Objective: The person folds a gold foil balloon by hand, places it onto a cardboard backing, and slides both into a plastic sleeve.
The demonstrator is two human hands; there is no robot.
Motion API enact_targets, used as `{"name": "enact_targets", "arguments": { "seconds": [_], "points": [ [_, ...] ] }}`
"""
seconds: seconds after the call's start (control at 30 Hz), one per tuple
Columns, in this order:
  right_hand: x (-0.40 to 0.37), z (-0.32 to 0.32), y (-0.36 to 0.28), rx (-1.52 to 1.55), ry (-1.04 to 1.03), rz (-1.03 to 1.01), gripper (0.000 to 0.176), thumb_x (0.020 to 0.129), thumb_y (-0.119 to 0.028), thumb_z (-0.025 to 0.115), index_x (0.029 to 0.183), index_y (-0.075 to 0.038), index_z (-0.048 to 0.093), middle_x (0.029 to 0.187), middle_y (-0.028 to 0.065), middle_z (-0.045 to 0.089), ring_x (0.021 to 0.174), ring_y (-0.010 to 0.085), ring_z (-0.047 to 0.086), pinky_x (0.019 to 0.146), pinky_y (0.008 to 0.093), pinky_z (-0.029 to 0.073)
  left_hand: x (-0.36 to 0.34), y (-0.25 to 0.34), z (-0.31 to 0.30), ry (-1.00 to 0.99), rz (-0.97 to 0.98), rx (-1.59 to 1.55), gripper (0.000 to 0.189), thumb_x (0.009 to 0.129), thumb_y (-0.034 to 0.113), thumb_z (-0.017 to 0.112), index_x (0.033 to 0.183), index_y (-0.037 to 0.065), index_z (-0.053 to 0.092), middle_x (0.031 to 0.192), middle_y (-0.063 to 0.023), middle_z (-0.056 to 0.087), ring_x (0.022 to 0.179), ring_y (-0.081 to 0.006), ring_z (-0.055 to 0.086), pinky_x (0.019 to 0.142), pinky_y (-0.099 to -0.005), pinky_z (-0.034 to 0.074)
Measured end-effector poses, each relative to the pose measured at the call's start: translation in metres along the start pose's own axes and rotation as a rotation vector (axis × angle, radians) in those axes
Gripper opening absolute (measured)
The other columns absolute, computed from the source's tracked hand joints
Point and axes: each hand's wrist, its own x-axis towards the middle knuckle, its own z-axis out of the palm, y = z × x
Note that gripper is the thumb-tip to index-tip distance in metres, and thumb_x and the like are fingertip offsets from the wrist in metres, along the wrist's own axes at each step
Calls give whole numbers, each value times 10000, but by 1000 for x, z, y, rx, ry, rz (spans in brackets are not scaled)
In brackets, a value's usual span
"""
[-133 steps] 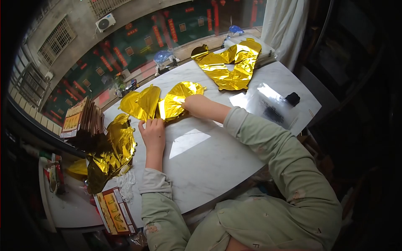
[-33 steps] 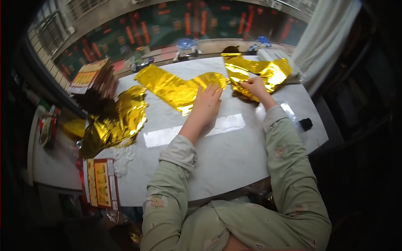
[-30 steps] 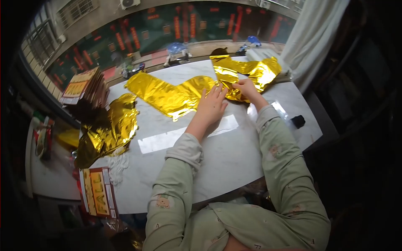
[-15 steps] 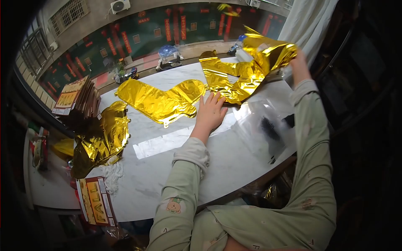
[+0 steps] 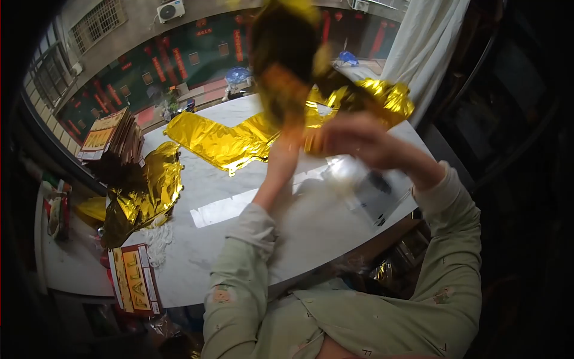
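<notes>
A flat gold foil balloon [image 5: 284,54], blurred by motion, rises above the table in front of me. My left hand [image 5: 282,158] is closed on its lower part, with the fingers partly smeared. Close by on the right, my right hand [image 5: 359,140] is curled and blurred, with gold foil at its fingertips. Another flat gold balloon [image 5: 209,140], bent in shape, lies on the white marbled table [image 5: 233,263] just left of my left hand. More crumpled gold foil [image 5: 394,99] lies behind my right hand.
A stack of brown printed cards [image 5: 107,137] stands at the left beside more gold foil [image 5: 161,179]. A package labelled FALL [image 5: 136,278] lies at the front left edge near white string [image 5: 158,242]. Clear plastic [image 5: 365,191] lies at the right. A window and white curtain [image 5: 424,42] are behind.
My right hand has come from the far right to the middle, beside my left hand. A gold balloon is now lifted upright. My left hand has risen off the table and closed on foil.
</notes>
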Motion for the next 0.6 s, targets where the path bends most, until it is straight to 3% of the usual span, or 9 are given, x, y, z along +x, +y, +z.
{"name": "enact_targets", "arguments": {
  "seconds": [0.03,0.1,0.13,0.2,0.27,0.33,0.4,0.47,0.6],
  "points": [
    [-8,21,-9,48,-222,87,231,1050,-66,617,1269,-10,667,1166,150,701,1070,263,686,959,343,496,-9,-11,-16,3,-10,6,446,1066,285,545,1444,50,573,1411,-164,637,1329,-367,579,1119,-441,483],
    [-17,60,-5,-11,-571,-125,290,1063,-167,632,1333,-64,656,1297,126,702,1261,292,656,1240,569,306,-37,-43,-57,-477,-354,-940,740,1067,583,366,1528,20,501,1452,-212,613,1315,-333,609,1108,-430,497],
    [-25,73,-12,26,-711,-1,266,1081,-228,608,1294,-81,670,1263,99,706,1255,287,650,1231,660,264,-51,-52,-69,-707,-523,-1420,903,1067,732,277,1570,6,465,1472,-236,601,1308,-316,624,1103,-425,505],
    [-38,89,-1,14,-947,57,283,1094,-261,579,1300,-88,668,1237,95,710,1252,294,648,1232,669,250,-83,-45,-108,-895,-412,-1560,1031,981,878,205,1638,101,369,1486,-216,597,1276,-309,647,1091,-453,526],
    [-61,101,22,52,-884,107,283,1090,-270,586,1293,-97,681,1266,93,697,1276,286,632,1229,685,234,-122,1,-133,-585,-451,-1243,1026,978,881,221,1644,113,360,1474,-230,604,1284,-331,642,1071,-470,543],
    [-68,104,32,90,-823,164,283,1087,-279,594,1287,-106,695,1296,90,684,1300,279,616,1226,701,217,-138,-2,-133,-565,-483,-1207,977,1006,834,294,1669,117,294,1500,-215,570,1276,-337,638,1063,-486,553],
    [-71,104,41,-38,-1010,185,264,1068,-299,627,1250,-152,748,1425,87,629,1415,276,527,1203,755,180,-152,1,-118,-418,-652,-704,900,1037,667,511,1685,110,227,1514,-198,533,1252,-309,651,1049,-464,569],
    [-87,116,58,69,-862,160,211,1041,-321,670,1156,-196,795,1543,65,560,1510,285,427,1186,790,149,-165,19,-105,-324,-490,-407,1040,887,317,879,1672,88,237,1462,-215,548,1127,-245,691,942,-381,603],
    [-82,114,67,110,-875,152,183,1012,-313,702,1117,-207,808,1577,57,540,1542,294,395,1192,791,132,-170,17,-88,-197,-255,-26,880,865,187,883,1596,48,413,1223,-171,698,904,-165,723,781,-323,608]
  ]
}}
